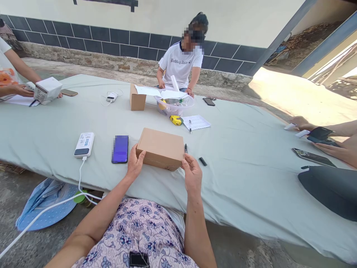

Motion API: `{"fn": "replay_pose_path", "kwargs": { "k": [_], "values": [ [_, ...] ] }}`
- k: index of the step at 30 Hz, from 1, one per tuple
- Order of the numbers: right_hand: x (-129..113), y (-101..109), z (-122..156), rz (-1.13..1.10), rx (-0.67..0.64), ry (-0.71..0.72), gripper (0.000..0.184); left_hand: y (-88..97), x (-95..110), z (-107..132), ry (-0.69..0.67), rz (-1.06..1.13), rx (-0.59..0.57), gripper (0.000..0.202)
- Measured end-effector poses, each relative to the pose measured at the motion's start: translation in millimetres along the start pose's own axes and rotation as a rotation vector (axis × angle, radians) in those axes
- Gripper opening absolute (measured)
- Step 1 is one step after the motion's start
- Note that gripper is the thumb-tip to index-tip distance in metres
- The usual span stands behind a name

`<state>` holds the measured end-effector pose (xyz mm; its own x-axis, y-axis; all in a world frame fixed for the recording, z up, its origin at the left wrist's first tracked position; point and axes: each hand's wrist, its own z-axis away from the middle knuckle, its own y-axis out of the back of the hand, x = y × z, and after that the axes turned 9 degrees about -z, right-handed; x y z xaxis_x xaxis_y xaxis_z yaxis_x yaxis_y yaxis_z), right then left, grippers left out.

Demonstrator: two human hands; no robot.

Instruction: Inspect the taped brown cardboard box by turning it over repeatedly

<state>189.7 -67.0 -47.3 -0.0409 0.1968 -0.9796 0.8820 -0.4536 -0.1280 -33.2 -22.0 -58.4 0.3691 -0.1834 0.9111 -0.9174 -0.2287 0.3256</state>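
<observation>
A closed brown cardboard box (161, 143) sits at the table's near edge, some dark marking on its front near the lower right. My left hand (135, 163) grips its left end, thumb on the front face. At the right end, my right hand (192, 173) holds the near corner between thumb and fingers. A black marker (186, 148) shows just past those fingers; whether they hold it or it lies behind them I cannot tell. Its likely cap, a short black piece (203, 161), lies to the right. Left of the box is a phone (120, 149) with a lit blue screen.
A white power bank (84, 144) trails a cable off the table's left side. Beyond the box are a yellow tape measure (176, 120), a paper sheet (197, 122), a clear plastic basin (175, 108) and another carton (137, 100). Co-workers sit opposite, left and right. A dark cap (331, 190) lies right.
</observation>
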Motion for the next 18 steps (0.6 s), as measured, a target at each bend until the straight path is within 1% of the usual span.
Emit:
{"fn": "replay_pose_path", "kwargs": {
  "k": [5, 10, 14, 18],
  "values": [
    [-0.4, -0.3, 1.5, -0.051, 0.033, -0.01, 0.057, 0.5, 0.5, -0.5, 0.019, 0.001, 0.007, 0.061],
    [-0.7, -0.2, 2.9, -0.06, 0.053, 0.059, 0.055, 1.8, 4.0, -0.6, 0.028, 0.015, 0.025, 0.058],
    [1.0, -1.7, 2.2, -0.092, 0.034, 0.108, 0.057, 3.1, 6.5, -3.8, 0.076, 0.01, 0.063, 0.058],
    [3.7, -3.6, 2.2, -0.06, -0.007, 0.151, 0.054, 5.1, 8.9, -8.4, 0.105, 0.038, 0.074, 0.055]
  ]
}}
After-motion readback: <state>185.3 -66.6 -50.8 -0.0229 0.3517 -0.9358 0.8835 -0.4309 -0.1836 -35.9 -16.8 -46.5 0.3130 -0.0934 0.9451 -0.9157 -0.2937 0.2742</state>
